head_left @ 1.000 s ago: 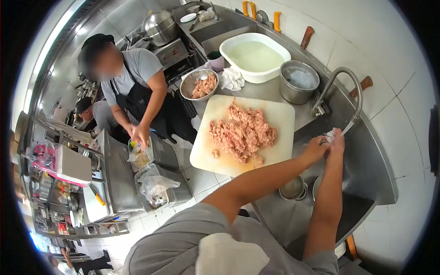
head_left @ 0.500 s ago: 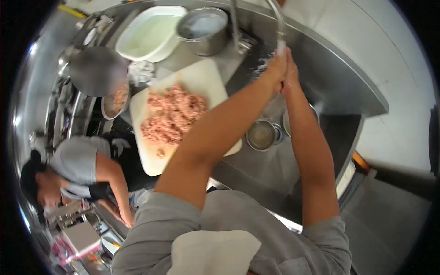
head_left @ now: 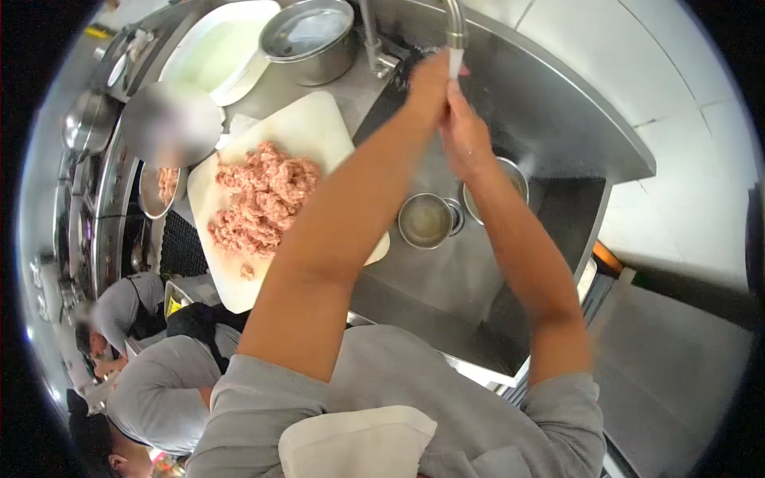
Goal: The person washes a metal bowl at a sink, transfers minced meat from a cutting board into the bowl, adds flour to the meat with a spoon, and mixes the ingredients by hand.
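Observation:
Water runs from the tap point(head_left: 456, 36) over my two hands, which are held together above the metal sink point(head_left: 414, 287). My left hand point(head_left: 430, 80) is smeared by motion, and its fingers do not show clearly. Against it lies my right hand point(head_left: 466, 131), wet, with straight fingers pointing up toward the stream and nothing visible in it. Below them in the sink stand a small round metal bowl point(head_left: 425, 221) holding cloudy liquid and a second round container point(head_left: 516, 183), partly covered by my right forearm.
A white cutting board point(head_left: 323, 119) with a heap of ground meat point(head_left: 267, 195) lies left of the sink. Behind it are a white tub point(head_left: 171, 64) of liquid and a metal pot point(head_left: 315, 68). Co-workers point(head_left: 163, 390) stand at the lower left.
The view has shifted, so the board and sink sit further left. My hands have gone from palm against palm to offset, the left one moving over the right under the water.

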The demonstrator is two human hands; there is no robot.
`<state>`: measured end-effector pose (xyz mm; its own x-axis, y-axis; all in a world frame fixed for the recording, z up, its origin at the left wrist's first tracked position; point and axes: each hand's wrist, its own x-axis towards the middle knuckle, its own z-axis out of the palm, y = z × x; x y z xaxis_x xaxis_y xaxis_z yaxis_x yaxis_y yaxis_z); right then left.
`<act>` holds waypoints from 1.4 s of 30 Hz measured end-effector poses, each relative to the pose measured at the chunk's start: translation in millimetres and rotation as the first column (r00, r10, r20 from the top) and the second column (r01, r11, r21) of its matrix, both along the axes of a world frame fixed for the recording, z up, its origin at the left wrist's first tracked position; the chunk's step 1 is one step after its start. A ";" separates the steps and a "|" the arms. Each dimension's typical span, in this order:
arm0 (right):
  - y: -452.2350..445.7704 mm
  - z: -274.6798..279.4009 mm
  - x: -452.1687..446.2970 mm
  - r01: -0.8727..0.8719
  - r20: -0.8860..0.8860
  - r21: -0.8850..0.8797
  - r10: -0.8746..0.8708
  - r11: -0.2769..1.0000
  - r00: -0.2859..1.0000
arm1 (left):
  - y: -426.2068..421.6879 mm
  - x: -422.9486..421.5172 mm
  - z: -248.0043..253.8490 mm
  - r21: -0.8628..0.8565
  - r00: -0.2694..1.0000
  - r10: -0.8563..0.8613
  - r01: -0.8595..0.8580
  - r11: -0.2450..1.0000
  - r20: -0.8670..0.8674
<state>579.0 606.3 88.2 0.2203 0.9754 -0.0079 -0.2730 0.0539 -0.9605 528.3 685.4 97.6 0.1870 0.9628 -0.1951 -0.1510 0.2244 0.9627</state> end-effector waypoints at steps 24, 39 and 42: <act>178.0 11.1 -71.4 -0.086 -0.506 -0.313 -0.089 0.946 0.858 | -251.9 -439.3 58.7 0.204 0.933 0.225 -0.172 0.964 -0.279; -128.3 -25.5 -569.1 -0.908 -0.100 -0.096 0.903 0.409 0.417 | -539.6 -588.0 -319.5 -0.688 0.283 0.956 -0.708 0.157 -0.073; -166.5 -156.4 -611.0 -0.814 0.256 -0.384 0.897 0.435 0.359 | -579.1 -584.2 -341.9 -0.698 0.388 0.905 -0.696 0.166 -0.172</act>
<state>-32.0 439.8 -68.1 -0.7116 0.6230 -0.3247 0.2955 -0.1538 -0.9429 -55.9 106.2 -244.3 -0.4801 0.2531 -0.8399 -0.7959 0.2770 0.5383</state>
